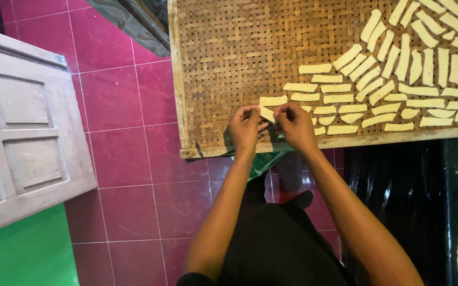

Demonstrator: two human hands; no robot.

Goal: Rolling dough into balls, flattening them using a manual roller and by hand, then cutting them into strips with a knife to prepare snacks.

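**Pale Strips Laid Out on a Woven Tray**

While both hands met near the front edge of the woven bamboo tray (223, 63), they shared one pale dough strip (266, 114) between them. The left hand (245, 130) had its grip pressed together on the strip's near end, thumb against fingertips, and the right hand (295, 127) pinched the same strip from the other side, its fingers curled inward. That strip sat tilted just above the tray's weave, close to the wooden frame (398, 137) along the front rim.

To the right of the hands, many more laid strips (377, 90) covered the tray in rough rows, some level, some slanted, several touching their neighbours. One strip lay just above the hands, apart from the held piece. The tray's left half showed bare weave.

Below the tray ran a magenta tiled floor (128, 159). A grey panelled door (22, 132) stood at the left, with a green surface (22, 254) under it. Black plastic sheeting (398, 201) hung at the right beneath the tray's edge.
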